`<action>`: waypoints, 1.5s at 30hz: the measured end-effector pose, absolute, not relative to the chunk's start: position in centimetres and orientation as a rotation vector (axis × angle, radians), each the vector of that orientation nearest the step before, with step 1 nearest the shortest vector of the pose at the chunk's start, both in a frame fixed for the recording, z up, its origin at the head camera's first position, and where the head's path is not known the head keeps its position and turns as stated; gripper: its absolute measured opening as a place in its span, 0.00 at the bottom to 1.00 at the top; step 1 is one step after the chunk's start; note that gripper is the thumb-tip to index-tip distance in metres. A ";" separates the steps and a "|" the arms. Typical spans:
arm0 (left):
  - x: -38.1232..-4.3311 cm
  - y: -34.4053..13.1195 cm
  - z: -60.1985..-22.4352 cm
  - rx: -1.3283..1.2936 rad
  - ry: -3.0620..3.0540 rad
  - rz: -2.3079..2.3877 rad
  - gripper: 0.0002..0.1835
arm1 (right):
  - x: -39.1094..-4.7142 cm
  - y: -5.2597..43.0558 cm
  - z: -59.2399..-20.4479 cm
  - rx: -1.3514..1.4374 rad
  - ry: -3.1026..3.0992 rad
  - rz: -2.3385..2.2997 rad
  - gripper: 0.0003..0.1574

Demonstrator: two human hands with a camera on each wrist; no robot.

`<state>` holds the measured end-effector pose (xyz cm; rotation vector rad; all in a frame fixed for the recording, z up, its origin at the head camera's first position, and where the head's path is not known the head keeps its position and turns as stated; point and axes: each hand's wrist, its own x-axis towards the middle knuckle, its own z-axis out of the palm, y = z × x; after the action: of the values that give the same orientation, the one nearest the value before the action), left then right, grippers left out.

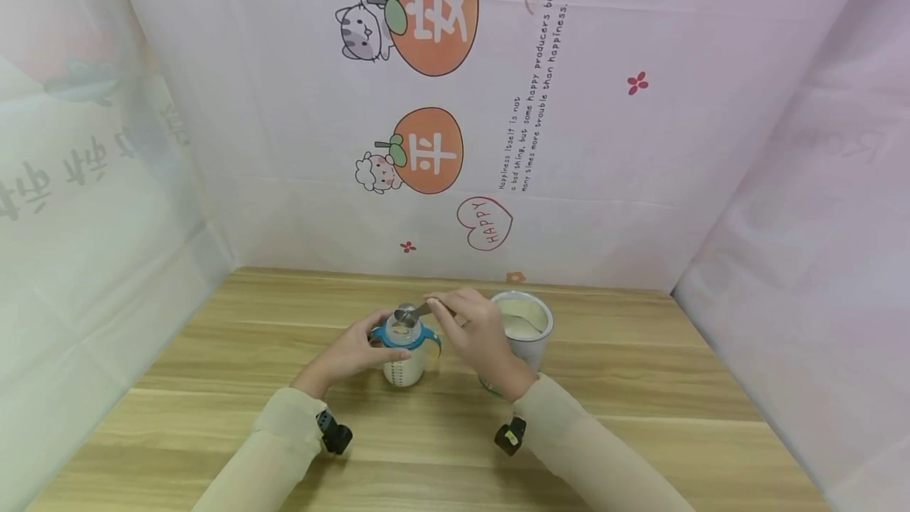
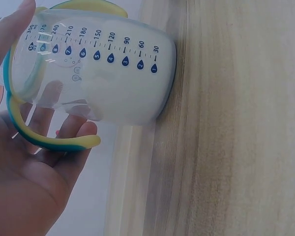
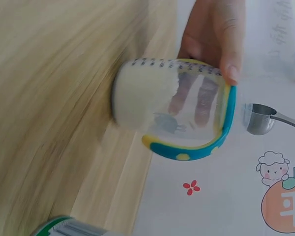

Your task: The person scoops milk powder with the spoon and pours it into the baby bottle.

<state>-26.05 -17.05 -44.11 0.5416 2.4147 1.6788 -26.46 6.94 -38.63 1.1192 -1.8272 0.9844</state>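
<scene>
My left hand [image 1: 353, 350] grips a clear baby bottle [image 2: 123, 73] near its blue-and-yellow handled collar, thumb in front and other fingers behind. The bottle stands upright on the table, its lower part filled with pale, off-white contents below printed measuring marks. My right hand [image 1: 482, 336] pinches the handle of a small metal measuring scoop [image 3: 260, 119]. The scoop's bowl is just over the bottle's uncovered mouth; what it contains cannot be made out. Right beside my right hand stands an open can [image 1: 529, 350] with cream-coloured powder inside, partly hidden by the hand.
The wood-grain table [image 1: 640, 417] runs to a white printed cloth [image 1: 604, 220] behind it. More cloth hangs along the left and right sides. Each wrist carries a small black camera, such as the left one [image 1: 337, 437].
</scene>
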 end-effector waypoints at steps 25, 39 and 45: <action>-25.8 -16.9 -43.9 0.490 2.435 1.676 0.41 | -26.1 8.1 -37.2 0.785 -2.014 1.472 0.12; -25.8 -16.7 -43.3 0.527 2.467 1.646 0.41 | -24.6 9.1 -34.7 0.738 -2.008 1.445 0.09; -25.8 -16.5 -42.9 0.498 2.507 1.614 0.45 | -23.3 9.7 -33.2 0.755 -1.991 1.461 0.08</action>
<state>-25.77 -16.50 -42.92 0.4978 2.5070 1.6143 -23.35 9.69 -33.17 0.7546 -1.9914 1.4609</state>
